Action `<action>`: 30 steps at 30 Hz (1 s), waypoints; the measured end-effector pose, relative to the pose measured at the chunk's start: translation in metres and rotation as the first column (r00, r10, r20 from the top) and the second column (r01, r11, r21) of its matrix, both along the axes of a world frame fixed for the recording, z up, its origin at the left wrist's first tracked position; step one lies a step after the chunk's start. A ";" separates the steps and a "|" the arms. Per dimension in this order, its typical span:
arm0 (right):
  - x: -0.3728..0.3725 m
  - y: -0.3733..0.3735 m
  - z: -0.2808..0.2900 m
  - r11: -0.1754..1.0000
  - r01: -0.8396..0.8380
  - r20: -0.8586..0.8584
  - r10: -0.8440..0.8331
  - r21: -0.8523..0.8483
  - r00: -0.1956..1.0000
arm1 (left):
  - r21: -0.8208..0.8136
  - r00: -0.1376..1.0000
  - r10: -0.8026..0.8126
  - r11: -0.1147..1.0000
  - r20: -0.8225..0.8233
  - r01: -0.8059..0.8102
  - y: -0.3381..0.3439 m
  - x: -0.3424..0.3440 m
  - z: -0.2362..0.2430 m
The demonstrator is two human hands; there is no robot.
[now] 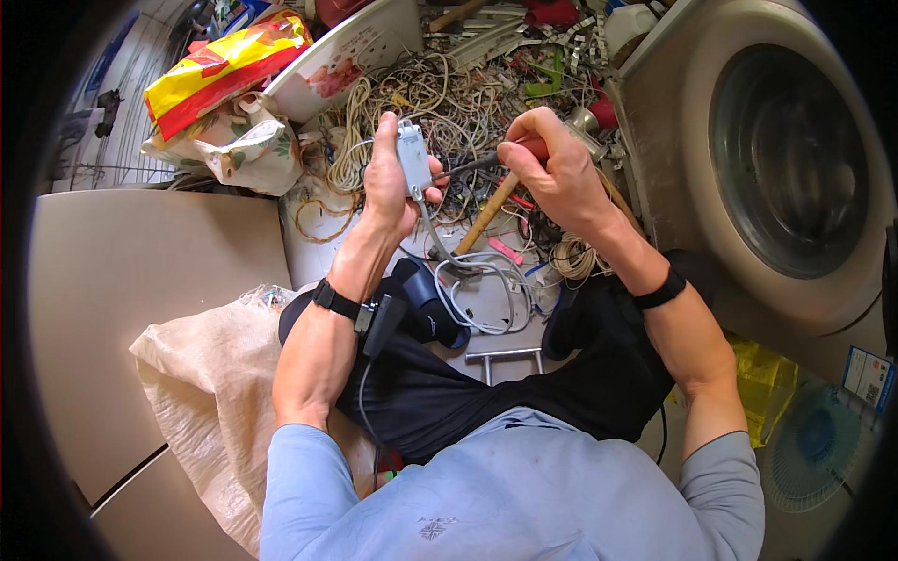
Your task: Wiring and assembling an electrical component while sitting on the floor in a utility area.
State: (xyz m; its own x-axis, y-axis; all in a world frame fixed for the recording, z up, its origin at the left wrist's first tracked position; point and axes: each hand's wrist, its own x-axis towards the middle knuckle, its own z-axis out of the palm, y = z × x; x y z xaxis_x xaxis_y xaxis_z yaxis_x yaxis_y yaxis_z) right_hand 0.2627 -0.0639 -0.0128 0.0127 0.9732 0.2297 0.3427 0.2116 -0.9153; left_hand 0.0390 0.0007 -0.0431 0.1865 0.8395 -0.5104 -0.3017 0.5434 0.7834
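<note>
My left hand (385, 182) is closed around a small pale grey rectangular box (412, 157) with a grey cable running down from its lower end. My right hand (557, 168) grips a screwdriver (477, 165), its dark shaft pointing left with the tip at the box's right side. Whether the tip touches the box is hard to make out. Below the hands, the grey cable (510, 323) lies in loose loops on the floor between my feet. A wooden handle (488, 215) slants beneath the screwdriver.
Tangled wires and scrap pieces (440, 103) heap up ahead. A white tub (346, 56) and a yellow-red bag (229, 70) stand far left. A front-loading washing machine (683, 122) rises at right, a pale panel (159, 280) at left, near a woven sack (215, 374).
</note>
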 end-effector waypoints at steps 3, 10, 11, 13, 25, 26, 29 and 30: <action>0.005 0.014 0.014 1.000 -0.021 0.111 0.020 0.005 0.994 | -0.019 1.000 0.019 1.000 -0.007 -0.019 0.000 0.003 0.008; -0.002 0.016 0.022 0.971 -0.084 0.018 0.083 0.224 0.996 | -0.033 0.995 0.020 0.999 0.095 -0.017 0.003 0.001 0.014; 0.001 0.016 0.021 0.970 -0.083 0.013 0.082 0.229 0.997 | -0.044 0.995 0.013 0.999 0.098 -0.009 0.001 0.005 0.016; 0.006 0.016 0.021 0.977 -0.080 0.136 0.054 0.196 0.989 | -0.053 0.997 0.028 0.998 0.075 -0.024 0.001 0.009 0.017; 0.007 0.019 0.016 0.971 -0.156 0.126 0.135 0.181 0.983 | -0.079 0.997 -0.005 0.997 0.076 0.011 0.001 0.004 0.004; 0.007 0.019 0.016 0.986 -0.130 0.206 0.107 0.102 0.973 | -0.066 0.998 -0.006 0.998 0.063 0.011 0.001 0.003 0.004; 0.001 0.020 0.023 0.981 -0.172 0.081 0.165 0.088 0.983 | -0.105 0.997 -0.008 0.994 0.083 0.017 0.004 -0.004 0.000; -0.002 0.021 0.019 0.981 -0.174 0.081 0.167 0.090 0.983 | -0.102 0.997 -0.005 0.995 0.083 0.014 0.005 -0.007 -0.001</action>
